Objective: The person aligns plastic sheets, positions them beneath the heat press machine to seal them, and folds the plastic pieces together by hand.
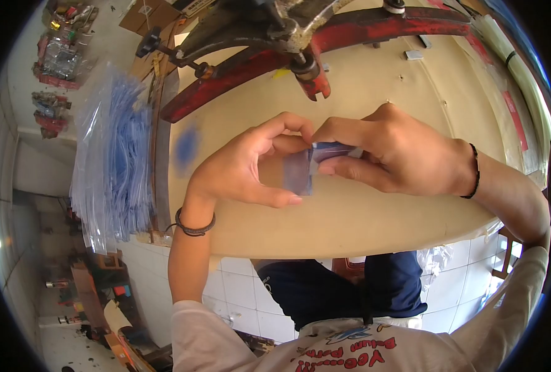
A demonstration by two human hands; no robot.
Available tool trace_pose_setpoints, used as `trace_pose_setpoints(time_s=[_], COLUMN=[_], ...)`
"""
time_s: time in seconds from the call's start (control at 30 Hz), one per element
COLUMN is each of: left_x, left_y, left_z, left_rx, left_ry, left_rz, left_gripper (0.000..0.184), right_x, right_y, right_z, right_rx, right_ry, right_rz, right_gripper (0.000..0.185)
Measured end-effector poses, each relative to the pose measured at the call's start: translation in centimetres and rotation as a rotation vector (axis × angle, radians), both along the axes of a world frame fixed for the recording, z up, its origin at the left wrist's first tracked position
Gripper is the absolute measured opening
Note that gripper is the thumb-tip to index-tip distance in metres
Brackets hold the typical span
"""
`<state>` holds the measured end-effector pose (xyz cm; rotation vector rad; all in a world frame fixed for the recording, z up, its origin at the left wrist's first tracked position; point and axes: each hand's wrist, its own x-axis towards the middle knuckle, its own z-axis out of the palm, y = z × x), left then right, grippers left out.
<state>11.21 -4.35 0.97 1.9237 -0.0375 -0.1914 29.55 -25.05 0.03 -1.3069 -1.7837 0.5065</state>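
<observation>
A small folded piece of clear bluish plastic is between my two hands, above the tan tabletop. My right hand pinches its folded right part between thumb and fingers. My left hand curves around the left side, with the index finger near the top corner and the thumb at the lower edge. Part of the left fingers shows behind the see-through plastic. Just beyond my hands stands a red and black metal machine with a notched red tip pointing down.
A thick stack of clear blue plastic sleeves hangs over the table's left edge. A blue smudge marks the tabletop near it. A small grey block lies at the back right. Rolled sheet material lines the right edge.
</observation>
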Motion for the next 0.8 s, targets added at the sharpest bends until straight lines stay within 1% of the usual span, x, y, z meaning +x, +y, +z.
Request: trace_pose_setpoints(time_s=[0.17, 0.27, 0.33, 0.37, 0.4, 0.47, 0.53, 0.67, 0.8], left_x=[-0.1, -0.1, 0.0, 0.0, 0.1, 0.1, 0.1, 0.0, 0.2], left_y=[0.1, 0.4, -0.1, -0.3, -0.6, -0.6, -0.3, -0.2, 0.0], left_z=[0.0, 0.2, 0.4, 0.4, 0.4, 0.4, 0.0, -0.1, 0.0], left_rx=[-0.081, -0.127, -0.131, -0.119, -0.110, -0.099, -0.094, -0.110, -0.132], left_ry=[0.035, 0.068, 0.089, 0.104, 0.117, 0.096, 0.030, 0.016, 0.059], left_rz=[0.030, 0.040, 0.041, 0.058, 0.076, 0.077, 0.039, 0.040, 0.021], left_gripper=[0.079, 0.077, 0.075, 0.080, 0.086, 0.086, 0.077, 0.076, 0.074], right_x=[0.2, 0.0, -0.1, -0.2, -0.1, 0.0, 0.0, 0.0, 0.2], right_y=[-0.3, -0.4, -0.4, -0.3, -0.1, 0.1, 0.0, 0.3, 0.1], right_z=[0.3, 0.2, -0.2, -0.4, -0.4, -0.2, -0.4, -0.6, -0.7], right_rx=[-0.067, -0.030, -0.005, 0.006, 0.032, 0.078, 0.055, 0.068, 0.062], right_ry=[-0.141, -0.091, 0.019, 0.075, 0.056, 0.013, -0.009, 0.009, -0.083], right_rz=[0.021, 0.010, -0.030, -0.048, -0.060, -0.079, -0.067, -0.045, -0.019], right_gripper=[0.033, 0.032, 0.029, 0.028, 0.027, 0.024, 0.023, 0.023, 0.021])
